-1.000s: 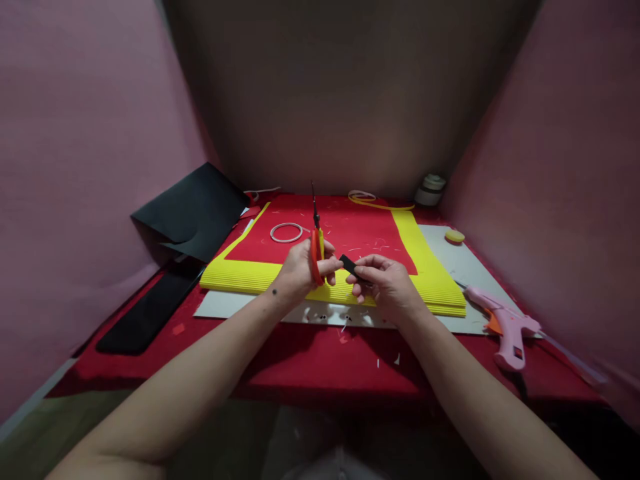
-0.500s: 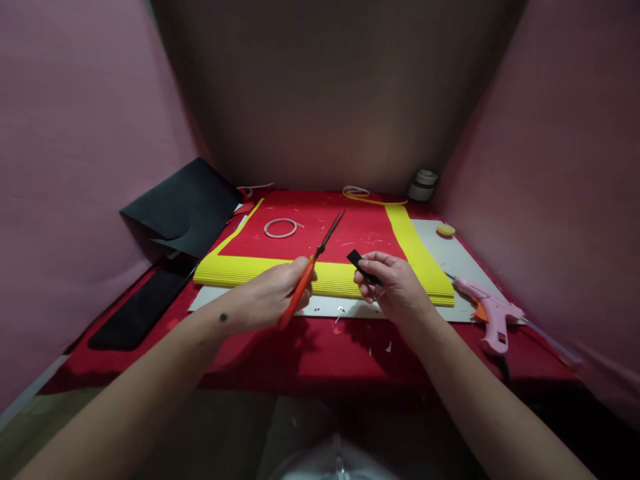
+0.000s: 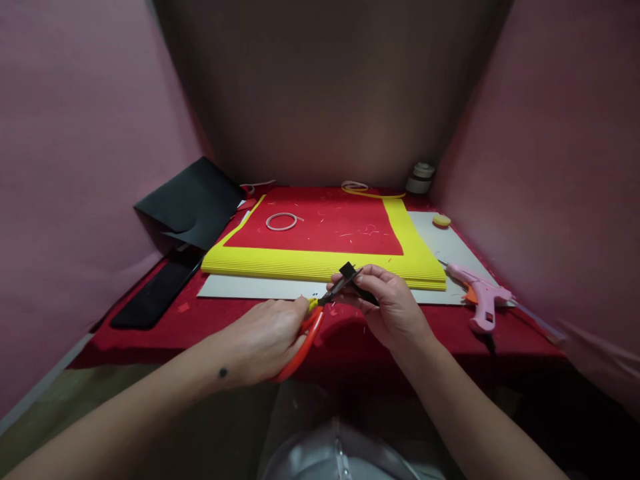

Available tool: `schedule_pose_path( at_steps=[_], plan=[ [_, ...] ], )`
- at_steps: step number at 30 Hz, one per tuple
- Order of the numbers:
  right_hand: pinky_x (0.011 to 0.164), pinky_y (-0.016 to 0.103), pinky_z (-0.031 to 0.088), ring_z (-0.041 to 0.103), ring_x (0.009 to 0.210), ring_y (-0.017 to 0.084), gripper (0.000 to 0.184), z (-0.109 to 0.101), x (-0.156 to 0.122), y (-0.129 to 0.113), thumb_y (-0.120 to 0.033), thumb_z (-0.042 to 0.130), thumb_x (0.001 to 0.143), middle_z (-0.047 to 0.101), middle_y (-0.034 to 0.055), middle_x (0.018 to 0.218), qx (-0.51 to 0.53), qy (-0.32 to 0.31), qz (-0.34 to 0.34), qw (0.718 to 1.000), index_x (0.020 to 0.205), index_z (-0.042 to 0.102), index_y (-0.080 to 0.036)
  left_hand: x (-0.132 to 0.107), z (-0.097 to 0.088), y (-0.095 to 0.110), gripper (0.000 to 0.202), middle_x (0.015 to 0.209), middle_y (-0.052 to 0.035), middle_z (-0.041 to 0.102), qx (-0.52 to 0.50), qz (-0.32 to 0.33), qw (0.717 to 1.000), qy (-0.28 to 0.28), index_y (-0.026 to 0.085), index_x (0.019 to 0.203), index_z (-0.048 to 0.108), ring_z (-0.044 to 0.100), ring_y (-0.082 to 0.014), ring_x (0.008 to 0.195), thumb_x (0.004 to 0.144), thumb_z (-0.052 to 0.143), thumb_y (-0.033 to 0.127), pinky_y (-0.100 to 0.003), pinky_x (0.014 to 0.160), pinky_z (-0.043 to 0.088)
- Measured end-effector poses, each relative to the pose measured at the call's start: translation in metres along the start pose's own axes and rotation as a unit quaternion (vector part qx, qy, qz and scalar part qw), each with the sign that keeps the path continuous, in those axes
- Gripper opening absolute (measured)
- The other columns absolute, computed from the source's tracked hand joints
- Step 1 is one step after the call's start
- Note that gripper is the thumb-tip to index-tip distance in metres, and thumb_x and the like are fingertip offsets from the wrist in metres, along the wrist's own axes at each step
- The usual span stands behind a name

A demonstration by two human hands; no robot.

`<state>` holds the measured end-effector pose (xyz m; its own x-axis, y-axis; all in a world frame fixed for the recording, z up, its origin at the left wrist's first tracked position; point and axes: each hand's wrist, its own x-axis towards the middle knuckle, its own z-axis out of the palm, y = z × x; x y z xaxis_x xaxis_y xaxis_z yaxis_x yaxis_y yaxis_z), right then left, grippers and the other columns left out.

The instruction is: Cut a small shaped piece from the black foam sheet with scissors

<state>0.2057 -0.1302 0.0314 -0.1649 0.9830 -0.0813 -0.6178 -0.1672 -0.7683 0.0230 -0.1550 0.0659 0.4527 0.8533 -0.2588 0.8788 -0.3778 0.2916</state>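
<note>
My left hand (image 3: 273, 337) grips the orange-handled scissors (image 3: 311, 337), whose dark blades point up and to the right. In my right hand (image 3: 387, 300) a small black strip (image 3: 347, 269) is pinched between thumb and fingers. The blades lie across the strip, close to my right fingertips. Both hands are above the table's front edge. Beyond them lies a red sheet (image 3: 310, 233) on yellow ribbed sheets (image 3: 320, 262), with a white board (image 3: 250, 287) beneath. A thin white coil (image 3: 281, 222) rests on the red sheet.
At the right is a pink glue gun (image 3: 484, 298), with a yellow round piece (image 3: 441, 221) behind it. A jar (image 3: 420, 179) stands at the back. On the left are a folded dark sheet (image 3: 193, 203) and a black phone (image 3: 155, 293). Small scraps litter the red cloth (image 3: 170, 333).
My left hand has lowered, bringing the scissors' blades down and right onto the black strip. The right hand has come slightly lower. The whole view has shifted a little.
</note>
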Motion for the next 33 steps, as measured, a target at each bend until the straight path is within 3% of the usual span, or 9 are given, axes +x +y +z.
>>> schedule_pose_path(
  at_steps=[14,23,33],
  plan=[
    [0.070,0.036,0.056,0.068,0.073,0.020,0.014,-0.005,-0.008,0.011,-0.016,0.068,0.063,0.071,0.0064,0.072,0.013,0.001,0.026,1.000,0.063,0.054,-0.015,-0.004,0.010,0.002,0.022,0.080,-0.0065,0.063,-0.011,-0.008,1.000,-0.026,0.021,0.084,0.043,0.055,-0.0185,0.061,0.086,0.031,0.039,-0.028,0.052,0.035],
    [0.057,0.023,0.052,0.068,0.074,0.019,0.013,-0.006,-0.008,0.016,-0.014,0.066,0.065,0.071,0.0073,0.072,0.019,0.004,0.027,0.999,0.063,0.053,-0.015,-0.005,0.015,-0.001,0.023,0.079,-0.0066,0.062,0.011,-0.005,0.999,-0.030,0.020,0.082,0.043,0.054,-0.0177,0.059,0.087,0.030,0.039,-0.028,0.051,0.032],
    [0.065,0.032,0.055,0.068,0.072,0.019,0.015,-0.006,-0.008,0.022,-0.015,0.067,0.064,0.071,0.0059,0.074,0.012,0.002,0.034,0.999,0.065,0.052,-0.016,-0.006,0.016,0.000,0.023,0.076,-0.0064,0.061,0.019,-0.014,0.999,-0.046,0.021,0.081,0.041,0.054,-0.0187,0.059,0.088,0.029,0.039,-0.028,0.050,0.031]
  ],
)
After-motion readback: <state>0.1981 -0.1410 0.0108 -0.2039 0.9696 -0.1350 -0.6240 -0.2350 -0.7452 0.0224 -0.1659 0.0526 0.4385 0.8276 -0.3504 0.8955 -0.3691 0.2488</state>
